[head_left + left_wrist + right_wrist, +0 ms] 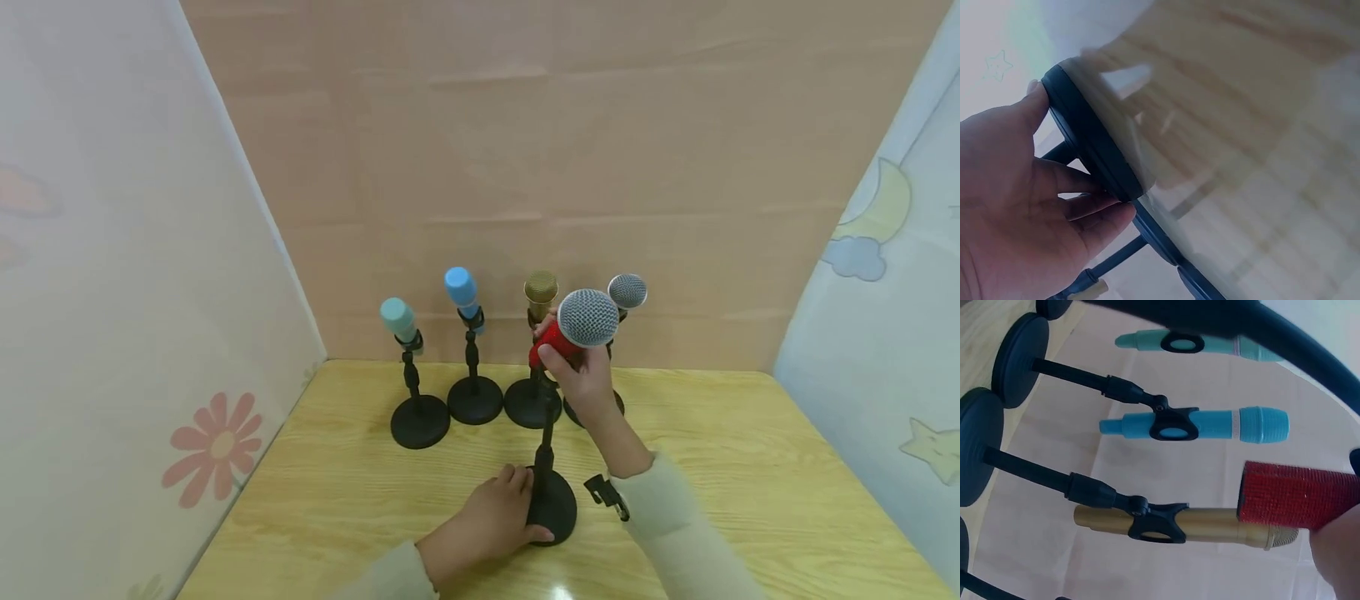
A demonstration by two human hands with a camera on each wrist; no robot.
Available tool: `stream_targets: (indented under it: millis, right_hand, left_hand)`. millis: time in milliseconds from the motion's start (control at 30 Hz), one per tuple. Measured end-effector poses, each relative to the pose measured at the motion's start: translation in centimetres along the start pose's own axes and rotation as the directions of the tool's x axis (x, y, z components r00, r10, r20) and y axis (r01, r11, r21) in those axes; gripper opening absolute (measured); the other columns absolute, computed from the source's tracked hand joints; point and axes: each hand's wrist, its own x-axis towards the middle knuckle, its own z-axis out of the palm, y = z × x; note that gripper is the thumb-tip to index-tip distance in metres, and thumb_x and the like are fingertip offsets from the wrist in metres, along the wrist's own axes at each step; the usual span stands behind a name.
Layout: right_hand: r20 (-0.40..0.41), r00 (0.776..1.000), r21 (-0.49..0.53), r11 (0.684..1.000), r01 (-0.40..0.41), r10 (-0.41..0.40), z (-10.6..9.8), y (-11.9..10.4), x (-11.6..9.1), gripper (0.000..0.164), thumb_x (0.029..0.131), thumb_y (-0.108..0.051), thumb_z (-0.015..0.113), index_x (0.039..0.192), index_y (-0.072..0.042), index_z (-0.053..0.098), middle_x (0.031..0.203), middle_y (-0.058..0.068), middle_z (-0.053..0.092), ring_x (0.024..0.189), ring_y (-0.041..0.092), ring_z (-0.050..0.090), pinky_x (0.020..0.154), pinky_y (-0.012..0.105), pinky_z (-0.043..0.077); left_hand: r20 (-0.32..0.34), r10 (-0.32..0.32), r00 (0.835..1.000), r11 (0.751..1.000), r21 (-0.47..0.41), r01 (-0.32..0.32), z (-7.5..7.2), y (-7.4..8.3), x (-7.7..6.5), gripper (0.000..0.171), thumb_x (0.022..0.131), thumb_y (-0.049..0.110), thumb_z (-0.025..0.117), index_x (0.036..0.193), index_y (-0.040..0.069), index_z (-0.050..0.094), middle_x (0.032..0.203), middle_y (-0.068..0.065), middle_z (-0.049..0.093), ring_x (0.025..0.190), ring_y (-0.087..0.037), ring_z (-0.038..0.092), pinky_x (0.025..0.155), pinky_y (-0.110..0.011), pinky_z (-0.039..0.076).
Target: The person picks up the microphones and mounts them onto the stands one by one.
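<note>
My right hand point(585, 379) grips a red microphone point(590, 317) with a silver mesh head, tilted up to the right. The glittery red body's tail end point(1272, 494) shows free in the right wrist view. Below it stands a black microphone stand point(547, 454), its upper end overlapped by the microphone and right hand in the head view. My left hand point(491, 512) holds the stand's round base point(558, 508) at its left side. In the left wrist view, thumb and fingers lie across that base point(1094, 134).
Behind stand several black stands with microphones: a mint one point(398, 315), a blue one point(461, 287), a gold one point(541, 287) and a silver-headed one point(627, 291). The wooden table point(322, 500) meets a tan backdrop point(480, 167), with patterned panels at both sides.
</note>
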Motion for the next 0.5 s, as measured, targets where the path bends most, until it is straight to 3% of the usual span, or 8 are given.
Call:
stream_targets:
  millis: [100, 267, 400, 500]
  right_hand:
    - [-0.051, 0.996, 0.028, 0.997, 0.075, -0.074, 0.64, 0.49, 0.01, 0.063, 0.091, -0.033, 0.074, 0.118, 0.017, 0.045, 0.105, -0.001, 0.067, 0.1, 0.023, 0.06, 0.095, 0.027, 0.052]
    - [-0.112, 0.975, 0.014, 0.981, 0.194, -0.191, 1.18, 0.97, 0.37, 0.052, 0.091, -0.029, 0.071, 0.109, 0.015, 0.051, 0.097, -0.002, 0.066, 0.083, 0.019, 0.058, 0.077, 0.023, 0.054]
    - [-0.141, 0.964, -0.055, 0.974, 0.219, -0.225, 0.96, 1.09, 0.22, 0.039, 0.089, -0.028, 0.069, 0.106, 0.005, 0.058, 0.095, -0.008, 0.066, 0.075, 0.008, 0.058, 0.065, 0.017, 0.053]
    - [-0.129, 0.958, -0.121, 0.963, 0.241, -0.256, 0.6, 1.03, 0.15, 0.041, 0.089, -0.03, 0.069, 0.103, 0.006, 0.058, 0.091, -0.004, 0.066, 0.074, 0.005, 0.058, 0.064, 0.015, 0.052]
  left_hand:
    - [0.006, -0.009, 1.0, 1.0, 0.005, 0.009, 0.07, 0.05, -0.02, 0.094, 0.088, 0.082, 0.038, 0.147, 0.01, 0.054, 0.145, -0.001, 0.053, 0.127, -0.015, 0.05, 0.091, -0.02, 0.053]
    - [0.021, -0.008, 1.0, 1.0, 0.02, 0.008, 0.23, 0.13, 0.03, 0.095, 0.087, 0.083, 0.037, 0.148, 0.011, 0.053, 0.145, 0.0, 0.052, 0.127, -0.013, 0.049, 0.088, -0.02, 0.054]
    - [0.014, 0.0, 1.0, 0.999, 0.035, -0.001, 0.35, 0.19, 0.16, 0.095, 0.087, 0.083, 0.038, 0.146, 0.011, 0.055, 0.143, 0.001, 0.054, 0.125, -0.013, 0.05, 0.086, -0.019, 0.055]
    - [0.006, 0.007, 1.0, 0.999, 0.048, -0.007, 0.37, 0.22, 0.27, 0.095, 0.086, 0.083, 0.038, 0.145, 0.012, 0.056, 0.142, 0.001, 0.054, 0.124, -0.012, 0.051, 0.085, -0.019, 0.054]
